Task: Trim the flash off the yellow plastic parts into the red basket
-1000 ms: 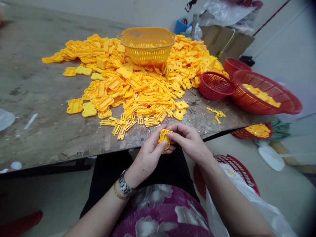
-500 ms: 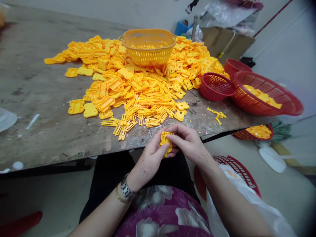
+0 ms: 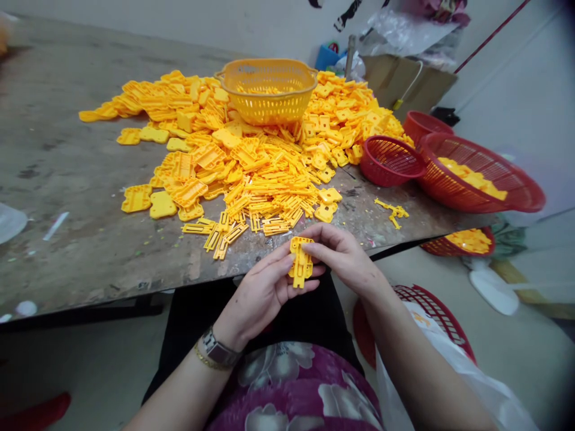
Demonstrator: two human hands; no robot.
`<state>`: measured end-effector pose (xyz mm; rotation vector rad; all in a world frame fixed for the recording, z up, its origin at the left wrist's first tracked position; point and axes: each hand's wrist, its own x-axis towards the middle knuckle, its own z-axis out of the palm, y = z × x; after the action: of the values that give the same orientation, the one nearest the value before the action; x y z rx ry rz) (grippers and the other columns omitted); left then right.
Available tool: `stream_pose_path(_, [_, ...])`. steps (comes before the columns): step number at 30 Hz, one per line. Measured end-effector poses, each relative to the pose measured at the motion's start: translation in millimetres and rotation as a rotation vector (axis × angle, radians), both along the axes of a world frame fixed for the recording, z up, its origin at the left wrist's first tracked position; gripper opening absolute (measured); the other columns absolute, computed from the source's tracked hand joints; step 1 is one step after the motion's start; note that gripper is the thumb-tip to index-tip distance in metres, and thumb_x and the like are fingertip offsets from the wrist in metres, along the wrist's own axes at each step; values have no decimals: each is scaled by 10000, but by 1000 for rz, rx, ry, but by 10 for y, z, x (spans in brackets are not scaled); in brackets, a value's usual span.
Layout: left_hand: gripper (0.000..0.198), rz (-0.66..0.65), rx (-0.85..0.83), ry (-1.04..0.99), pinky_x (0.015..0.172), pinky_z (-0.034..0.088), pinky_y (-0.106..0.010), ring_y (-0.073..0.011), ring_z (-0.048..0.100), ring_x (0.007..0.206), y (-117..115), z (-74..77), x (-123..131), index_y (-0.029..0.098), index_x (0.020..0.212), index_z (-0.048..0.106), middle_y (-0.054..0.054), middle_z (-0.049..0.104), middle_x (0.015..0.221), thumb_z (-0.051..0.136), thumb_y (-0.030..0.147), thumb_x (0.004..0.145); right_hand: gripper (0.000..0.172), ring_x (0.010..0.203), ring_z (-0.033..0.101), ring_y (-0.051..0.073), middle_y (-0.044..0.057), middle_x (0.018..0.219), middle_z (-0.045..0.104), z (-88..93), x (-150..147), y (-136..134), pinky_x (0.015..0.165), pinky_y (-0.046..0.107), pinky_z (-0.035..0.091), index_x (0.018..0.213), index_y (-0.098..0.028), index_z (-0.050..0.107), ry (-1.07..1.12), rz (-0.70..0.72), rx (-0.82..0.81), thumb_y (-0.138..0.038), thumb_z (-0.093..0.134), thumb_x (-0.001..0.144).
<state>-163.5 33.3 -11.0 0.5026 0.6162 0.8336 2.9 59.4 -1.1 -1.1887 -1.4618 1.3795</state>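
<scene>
Between my two hands is a yellow plastic part, held over my lap just off the table's front edge. A narrow slotted strip lies along its ribbed inner face and sticks out at the lower end. My left hand supports it from below and the left, thumb at its edge. From the right, my right hand pinches it with the thumb on top; its other fingers are partly hidden behind. Just beyond my hands lie loose slotted yellow strips and wider yellow plates.
A yellow basket rests on the heap of yellow parts. Red baskets stand at the right end of the table, a large one holding yellow pieces. Another red basket sits lower down. A white plastic bag is beside my right arm.
The narrow strip now protrudes from the part's lower end. My left hand has loosened and turned, its fingers more extended beneath the part. The view has shifted slightly.
</scene>
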Motion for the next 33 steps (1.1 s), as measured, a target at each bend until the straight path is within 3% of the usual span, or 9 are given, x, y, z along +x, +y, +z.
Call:
stream_pose_path(14, [344,-25,-95,-69,896,520,-408,-306,612,1107,26,7,-22,126,1251,532,-178,613,1240,462,205,923,142,842,606,131,13,939,664,-60,56,22,766,262,477,953,-194,638,-56,-14,77,-260,545,868])
stream_pose_path(22, [302,-34,-119,-61,895,528,-399,-283,621,1098,20,10,-62,124,1209,544,-175,640,1203,483,177,918,159,872,621,137,16,966,679,4,112,44,784,267,477,975,-195,643,-149,-13,154,-266,540,877])
stream_pose_path(28, [233,5,-142,-15,863,546,-383,-276,656,1036,24,47,-64,119,1133,523,-189,665,1144,506,166,906,205,877,619,180,45,986,676,-5,445,324,796,319,484,1042,-206,640,-555,-160,496,-231,572,850])
stream_pose_path(33, [209,6,-134,6,846,554,-369,-270,660,1026,28,56,-58,121,1108,516,-194,659,1150,507,163,903,361,1078,569,250,107,1133,637,-59,791,744,946,400,440,1167,-185,604,-896,-92,674,-141,559,812])
